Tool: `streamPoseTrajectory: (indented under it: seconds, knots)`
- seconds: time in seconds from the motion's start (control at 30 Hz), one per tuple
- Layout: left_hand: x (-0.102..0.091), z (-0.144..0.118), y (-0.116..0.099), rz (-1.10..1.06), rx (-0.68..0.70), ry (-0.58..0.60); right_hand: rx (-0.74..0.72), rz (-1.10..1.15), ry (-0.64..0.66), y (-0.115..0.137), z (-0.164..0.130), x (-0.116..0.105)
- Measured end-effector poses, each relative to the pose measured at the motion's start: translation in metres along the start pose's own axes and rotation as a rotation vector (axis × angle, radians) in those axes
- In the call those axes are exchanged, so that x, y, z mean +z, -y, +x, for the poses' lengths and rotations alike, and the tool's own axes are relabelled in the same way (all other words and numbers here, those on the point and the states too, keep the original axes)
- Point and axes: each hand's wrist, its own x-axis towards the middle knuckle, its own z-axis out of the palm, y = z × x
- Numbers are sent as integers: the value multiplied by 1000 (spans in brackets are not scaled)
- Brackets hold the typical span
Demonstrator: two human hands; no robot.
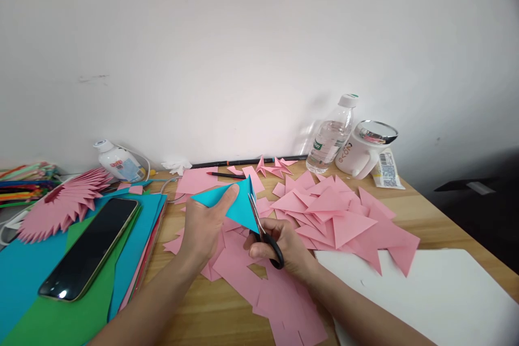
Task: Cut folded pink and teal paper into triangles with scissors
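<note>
Left hand (205, 227): bare, without glove, ring or watch; the thumb shows a short, unpainted nail.
Left forearm (154, 297): bare from wrist to the lower frame edge; no sleeve enters the view.
Right hand (284, 246): bare, no ring or band visible; knuckles seen from above.
Right forearm (357, 308): bare along its visible length; no cuff, strap or wristwear shows.

Scissors (265, 235) cut blue paper (237, 203) above pink scraps (279, 292).
</note>
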Motion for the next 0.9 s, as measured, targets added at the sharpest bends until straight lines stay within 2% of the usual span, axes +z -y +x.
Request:
streamPoseTrajectory:
  seconds: [0.17, 0.3, 0.4, 0.53, 0.7, 0.8, 0.9]
  knots:
    - [-5, 6, 2, 36, 38, -17, 10, 62, 5, -5, 0, -2]
    - [-12, 12, 9, 56, 71, 40, -4, 134, 135, -5, -2, -2]
    - [-14, 14, 12, -26, 36, 111, 17, 161, 200, -3, -3, -1]
    - [-13, 16, 12, -156, -24, 161, 2, 131, 212, -1, -3, 0]
    - [-12, 13, 8, -98, 1, 142, -111, 12, 202, 1, -3, 0]
    - [-8, 7, 5, -59, -19, 125, -112, 15, 164, 4, -3, 1]
    - [-2, 3, 6, -122, -43, 133, -118, -2, 115, 6, -3, 1]
